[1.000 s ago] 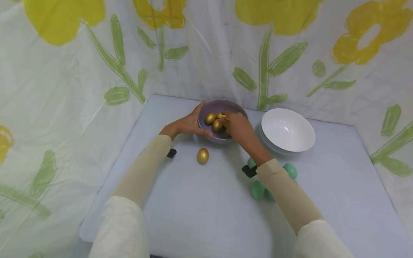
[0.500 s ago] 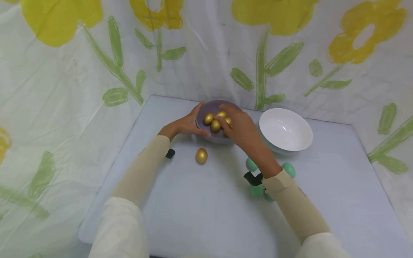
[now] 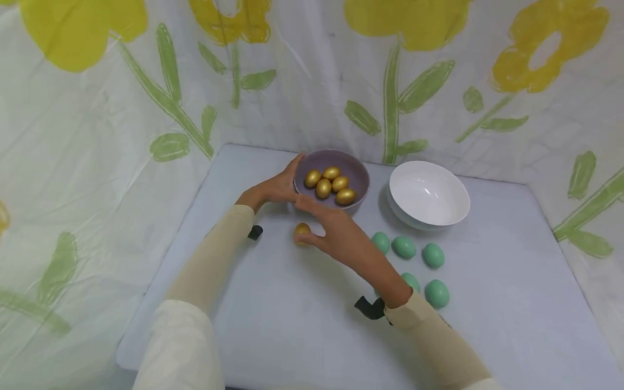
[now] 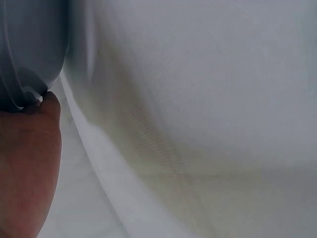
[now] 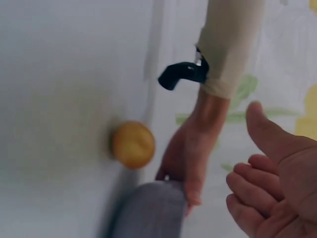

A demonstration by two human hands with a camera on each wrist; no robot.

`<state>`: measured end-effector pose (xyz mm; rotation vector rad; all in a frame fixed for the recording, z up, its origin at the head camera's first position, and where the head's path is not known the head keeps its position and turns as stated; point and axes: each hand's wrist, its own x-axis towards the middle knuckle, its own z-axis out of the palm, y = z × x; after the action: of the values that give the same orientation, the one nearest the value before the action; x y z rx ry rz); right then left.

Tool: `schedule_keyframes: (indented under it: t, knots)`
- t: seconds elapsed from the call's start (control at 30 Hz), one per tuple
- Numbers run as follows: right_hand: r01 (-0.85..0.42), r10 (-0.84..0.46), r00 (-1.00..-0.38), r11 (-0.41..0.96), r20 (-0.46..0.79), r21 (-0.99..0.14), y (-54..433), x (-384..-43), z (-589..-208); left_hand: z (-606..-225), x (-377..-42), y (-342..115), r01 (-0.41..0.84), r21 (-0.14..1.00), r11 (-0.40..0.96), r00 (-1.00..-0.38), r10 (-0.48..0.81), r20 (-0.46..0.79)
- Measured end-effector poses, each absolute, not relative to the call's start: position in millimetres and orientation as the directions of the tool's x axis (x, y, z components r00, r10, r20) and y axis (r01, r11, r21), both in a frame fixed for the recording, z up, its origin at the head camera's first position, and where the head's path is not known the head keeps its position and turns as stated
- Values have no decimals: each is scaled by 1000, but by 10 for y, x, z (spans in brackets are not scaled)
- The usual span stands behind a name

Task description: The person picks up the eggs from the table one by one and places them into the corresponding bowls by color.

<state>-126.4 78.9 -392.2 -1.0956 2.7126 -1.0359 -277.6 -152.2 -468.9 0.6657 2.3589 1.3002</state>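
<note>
In the head view, a purple-grey bowl [image 3: 357,168] with several golden eggs [image 3: 323,188] inside stands near the table's back edge. My left hand [image 3: 274,187] holds the bowl's left side, thumb toward the front; the left wrist view shows the fingers at the bowl's edge. One golden egg [image 3: 302,229] lies on the table in front of the bowl. Over it hovers my right hand [image 3: 336,234], thumb and fingers spread, with nothing in it. In the right wrist view that lone egg [image 5: 133,145] sits apart from the right hand [image 5: 277,183].
A white bowl [image 3: 429,189] stands right of the purple-grey one. Several green eggs [image 3: 433,255] lie on the table [image 3: 292,319] in front of it, partly behind my right forearm. A flower-printed sheet [image 3: 312,97] hangs behind the table.
The right hand let go of a golden egg in the purple-grey bowl, then came out and moved toward the front left, over the lone egg. The left hand stayed on the bowl.
</note>
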Motion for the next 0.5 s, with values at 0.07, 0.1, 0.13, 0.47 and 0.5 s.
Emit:
schedule_keyframes:
  t: [0.07, 0.1, 0.13, 0.47, 0.5]
  knots:
    - [-593, -646, -748, 550, 151, -588, 773, -1268, -4014, -4693, -2776, -1526, 218, 856, 468, -828, 553, -91]
    - [-591, -652, -747, 563, 129, -578, 767, -1276, -4056, -4694, -2775, -1527, 213, 855, 473, -831, 547, -95]
    - [-590, -656, -747, 576, 111, -566, 762, -1285, -4099, -4698, -2776, -1528, 213, 853, 476, -834, 544, -95]
    - [-527, -633, -774, 636, 8, -563, 775, -1385, -4394, -4709, -2776, -1500, 211, 861, 462, -836, 543, -86]
    - [-525, -629, -777, 642, 8, -559, 766, -1392, -4422, -4710, -2773, -1502, 213, 861, 462, -836, 543, -85]
